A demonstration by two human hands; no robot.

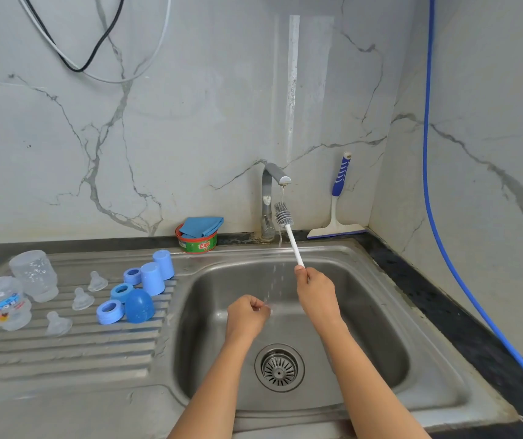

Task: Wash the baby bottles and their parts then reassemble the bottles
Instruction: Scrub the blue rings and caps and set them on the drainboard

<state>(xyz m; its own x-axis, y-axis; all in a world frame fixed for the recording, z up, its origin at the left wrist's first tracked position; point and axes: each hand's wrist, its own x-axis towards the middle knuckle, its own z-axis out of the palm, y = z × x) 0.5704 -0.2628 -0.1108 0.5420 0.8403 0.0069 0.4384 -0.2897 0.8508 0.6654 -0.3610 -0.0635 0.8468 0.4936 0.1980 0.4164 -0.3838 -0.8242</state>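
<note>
Left hand (247,315), grip curled empty, hangs over the steel sink (364,258). Right hand (317,291), its grip pinching the white-handled grey bottle brush (284,213), holds it under the running chrome tap (274,175). Brush-rinsing, seemingly; the clear plastic bottles (2,304) at the drainboard's left edge likely need reassembling next.

A: What's blue here?
B: Pale blue caps (153,278), blue rings (110,311), a darker dome (140,305), the cloth (201,225), and the hose (426,153) at right.
A: And the rest?
B: Clear teats (82,299) and bottles (33,275), one printed blue and red. Green tub (197,243), red rim. Brush (293,243) white, grey bristles. Squeegee (337,198) white, grip striped blue and white. Wall (190,122) pale marble, grey veins. Sink (364,312) steel grey. Counter (444,312) black, speckled.
</note>
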